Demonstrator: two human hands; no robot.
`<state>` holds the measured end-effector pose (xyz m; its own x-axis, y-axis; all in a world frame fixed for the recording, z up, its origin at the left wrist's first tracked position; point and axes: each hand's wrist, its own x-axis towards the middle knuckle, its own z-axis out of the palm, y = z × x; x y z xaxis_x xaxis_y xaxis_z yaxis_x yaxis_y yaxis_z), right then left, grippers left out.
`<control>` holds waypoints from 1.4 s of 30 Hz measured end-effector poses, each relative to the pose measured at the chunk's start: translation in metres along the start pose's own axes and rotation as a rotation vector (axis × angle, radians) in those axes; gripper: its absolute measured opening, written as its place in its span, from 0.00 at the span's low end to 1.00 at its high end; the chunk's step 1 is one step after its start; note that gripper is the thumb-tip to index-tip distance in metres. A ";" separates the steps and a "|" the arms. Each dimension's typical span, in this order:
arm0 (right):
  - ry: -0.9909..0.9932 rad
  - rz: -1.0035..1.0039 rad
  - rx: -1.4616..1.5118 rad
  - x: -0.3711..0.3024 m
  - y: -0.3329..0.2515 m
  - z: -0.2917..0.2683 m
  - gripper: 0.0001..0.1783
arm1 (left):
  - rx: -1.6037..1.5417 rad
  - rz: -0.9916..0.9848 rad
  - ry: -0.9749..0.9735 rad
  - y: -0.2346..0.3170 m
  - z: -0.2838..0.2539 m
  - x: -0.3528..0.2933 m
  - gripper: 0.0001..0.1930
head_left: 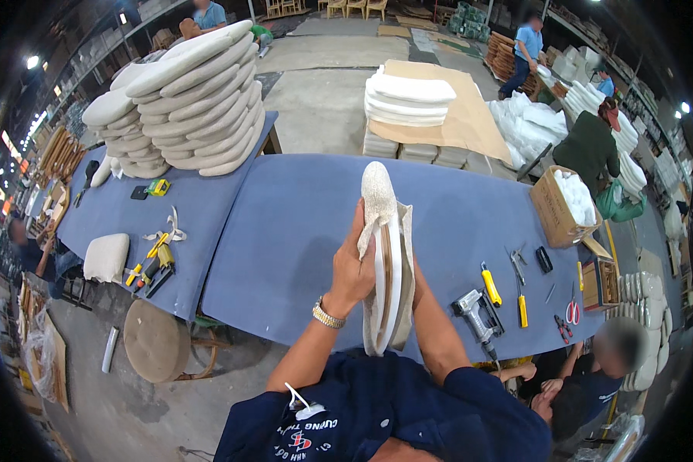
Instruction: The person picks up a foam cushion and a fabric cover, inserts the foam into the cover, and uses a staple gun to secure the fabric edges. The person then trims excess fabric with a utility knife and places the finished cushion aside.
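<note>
Upright on its edge over the blue table, a long curved chair cushion (378, 192) is held between my two hands. Its beige fabric cover wraps the far end, and the loose flaps hang apart nearer me, baring white padding and a brown board-like layer. My left hand (349, 271), with a metal watch at the wrist, grips it from the left side. From the right, my right hand (420, 283) holds the same cushion; most of its fingers are hidden behind the fabric.
A blue-covered table (300, 231) spans the front. Stacked beige cushions (200, 108) stand back left. To the right lie a staple gun (476, 317), a yellow cutter (490, 283), scissors (572, 309) and a carton (560, 212). A person (593, 369) sits close at lower right.
</note>
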<state>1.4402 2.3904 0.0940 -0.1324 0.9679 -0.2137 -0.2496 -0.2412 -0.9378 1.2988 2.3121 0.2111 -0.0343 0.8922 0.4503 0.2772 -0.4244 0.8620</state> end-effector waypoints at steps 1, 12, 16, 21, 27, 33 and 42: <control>0.012 -0.005 -0.006 0.004 -0.002 0.002 0.39 | -0.019 0.051 0.028 -0.005 0.001 0.001 0.33; 0.165 0.041 -0.181 0.059 0.119 -0.054 0.42 | -0.383 -0.450 0.119 -0.059 0.042 0.076 0.27; 0.300 0.152 -0.481 0.043 0.131 -0.068 0.40 | -0.169 -0.553 0.126 -0.150 0.065 0.074 0.26; 0.357 -0.396 -0.390 0.063 0.016 -0.050 0.23 | -0.444 -0.620 0.172 -0.182 0.092 0.077 0.25; 0.163 -0.654 -0.775 0.130 -0.034 -0.036 0.19 | -0.354 -0.584 0.105 -0.161 0.100 0.092 0.25; 0.203 -0.578 -0.698 0.165 -0.033 -0.036 0.06 | -0.159 -0.519 0.019 -0.175 0.103 0.098 0.25; 0.299 -0.403 -0.329 0.162 -0.020 -0.030 0.11 | -0.841 -0.548 -0.165 -0.239 0.098 0.155 0.32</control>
<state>1.4530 2.5544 0.0702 0.1986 0.9680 0.1535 0.0921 0.1375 -0.9862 1.3212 2.5666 0.0522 0.1968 0.9797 -0.0384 -0.5040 0.1347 0.8531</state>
